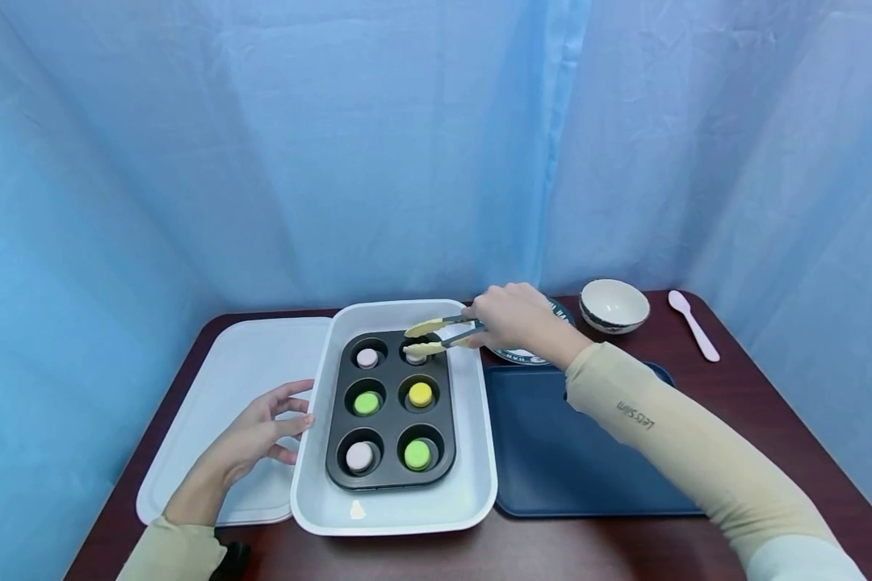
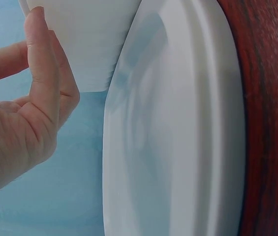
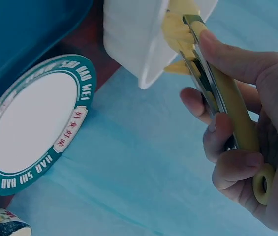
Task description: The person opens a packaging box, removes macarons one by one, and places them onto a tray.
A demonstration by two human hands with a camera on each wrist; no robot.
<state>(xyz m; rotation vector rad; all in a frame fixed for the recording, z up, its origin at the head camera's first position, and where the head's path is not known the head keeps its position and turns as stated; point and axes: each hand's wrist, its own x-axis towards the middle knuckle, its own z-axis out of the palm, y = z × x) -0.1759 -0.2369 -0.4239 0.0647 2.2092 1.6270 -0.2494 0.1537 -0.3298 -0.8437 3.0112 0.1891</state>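
Note:
A dark muffin tin (image 1: 391, 428) lies inside a deep white tub (image 1: 392, 516). Its cups hold small round pieces: a pale pink one (image 1: 366, 358) at back left, a yellow one (image 1: 420, 394), a green one (image 1: 366, 403), another green one (image 1: 417, 455) and a whitish one (image 1: 359, 457). My right hand (image 1: 512, 316) grips a pair of yellow-tipped tongs (image 3: 232, 105). The tongs' tips, spread apart, reach over the back right cup, partly hiding the pale piece (image 1: 416, 357) there. My left hand (image 1: 262, 428) has loosely bent fingers right at the tub's left wall.
Left of the tub lies a white tray (image 1: 240, 363), partly beneath it in view. A dark blue tray (image 1: 552, 452) sits to the right, under my right forearm. Behind it are a green-rimmed plate (image 3: 35, 123), a bowl (image 1: 614, 307) and a pink spoon (image 1: 693, 325).

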